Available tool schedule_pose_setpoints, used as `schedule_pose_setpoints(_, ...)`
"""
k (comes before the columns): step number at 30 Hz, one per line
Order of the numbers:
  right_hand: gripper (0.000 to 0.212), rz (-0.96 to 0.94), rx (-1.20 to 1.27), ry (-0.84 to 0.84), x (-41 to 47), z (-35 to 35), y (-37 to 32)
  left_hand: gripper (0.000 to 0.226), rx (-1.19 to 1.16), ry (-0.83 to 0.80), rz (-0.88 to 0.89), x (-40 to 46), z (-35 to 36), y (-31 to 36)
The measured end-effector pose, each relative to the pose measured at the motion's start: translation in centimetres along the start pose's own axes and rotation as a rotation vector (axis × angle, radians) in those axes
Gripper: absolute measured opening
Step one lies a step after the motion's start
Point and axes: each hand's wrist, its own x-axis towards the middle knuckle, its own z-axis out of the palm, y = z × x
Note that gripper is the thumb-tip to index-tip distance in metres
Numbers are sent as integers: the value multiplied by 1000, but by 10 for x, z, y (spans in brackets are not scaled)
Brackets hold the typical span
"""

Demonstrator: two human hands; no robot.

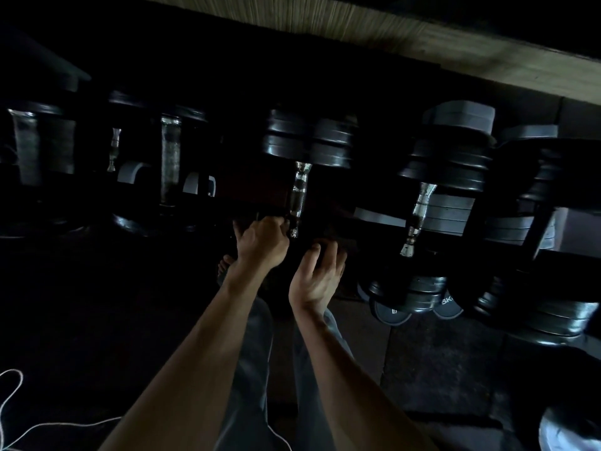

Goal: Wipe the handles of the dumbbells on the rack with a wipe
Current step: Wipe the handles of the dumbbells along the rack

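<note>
1. Here, at frame centre, the left hand (pixel 261 244) is clenched beside the lower end of the dumbbell handle (pixel 299 198) on the rack (pixel 367 213); whether it holds a wipe I cannot tell
2. The right hand (pixel 317 276) is loosely curled on something dark, unclear what
3. Better to wrap the handle fully and stroke its whole length

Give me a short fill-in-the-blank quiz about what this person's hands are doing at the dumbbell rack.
The left hand is curled at the near end of a dumbbell's ____ handle.
The right hand holds something dark beside the ____ hand.
A white ____ lies on the floor, lower left.

Missing words: metal; left; cord
</note>
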Motion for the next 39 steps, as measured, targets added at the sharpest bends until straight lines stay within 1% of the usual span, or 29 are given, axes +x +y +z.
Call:
schedule_pose_setpoints(1, 38, -14, -6, 5, 1, -1, 1, 28, -11, -19, 4, 6, -1, -1)
schedule_pose_setpoints(3, 40, -16, -3, 0, 2, -2, -1, 28, -17, 15, 63, 5, 0, -7)
schedule_pose_setpoints(5, 43, 2, 11, -29, 3, -6, -5, 26, -112, 107, 160, -8, 1, -16)
schedule_pose_setpoints(8, 50, 9, 19, -162, 5, -20, -13, 18, -261, 245, 329, -30, -4, -26)
schedule_pose_setpoints(9, 57, -2, 18, -221, 7, -28, -16, 17, -305, 244, 358, -35, -7, -27)
schedule_pose_setpoints(11, 65, -44, 28, -363, 14, -42, -21, 18, -404, 151, 370, -43, -14, -25)
schedule_pose_setpoints(13, 60, -23, 95, -502, 18, -56, -30, 19, -472, 59, 389, -49, -21, -22)
schedule_pose_setpoints(15, 43, 22, 183, -565, 17, -71, -39, 18, -539, -3, 413, -56, -28, -14)
schedule_pose_setpoints(17, 27, 31, 257, -520, 13, -86, -44, 17, -549, -25, 430, -60, -33, -5)
schedule_pose_setpoints(20, 26, 73, 396, -399, 9, -107, -41, 16, -467, 20, 440, -62, -28, 14)
schedule_pose_setpoints(23, 19, 116, 423, -269, 11, -124, -34, 16, -394, 113, 444, -66, -13, 38)
schedule_pose_setpoints(25, 13, 120, 380, -135, 15, -134, -27, 13, -378, 131, 437, -70, 1, 55)
schedule_pose_setpoints(27, 7, 51, 244, -14, 21, -144, -17, 13, -382, 128, 412, -73, 17, 70)
schedule_pose_setpoints(29, 10, -30, 136, 50, 28, -153, -10, 15, -380, 132, 369, -76, 32, 85)
schedule_pose_setpoints(30, 9, -57, 120, 51, 32, -159, -8, 16, -374, 133, 345, -76, 41, 92)
schedule_pose_setpoints(32, 9, -83, 130, -6, 39, -171, -3, 18, -410, 107, 295, -75, 57, 108)
schedule_pose_setpoints(35, 17, -89, 151, -130, 50, -188, 0, 12, -637, -2, 203, -69, 72, 123)
schedule_pose_setpoints(37, 25, -103, 153, -143, 60, -200, 3, 10, -796, -82, 175, -71, 74, 131)
schedule_pose_setpoints(39, 29, -85, 202, -170, 72, -211, 4, 13, -860, -164, 189, -74, 74, 138)
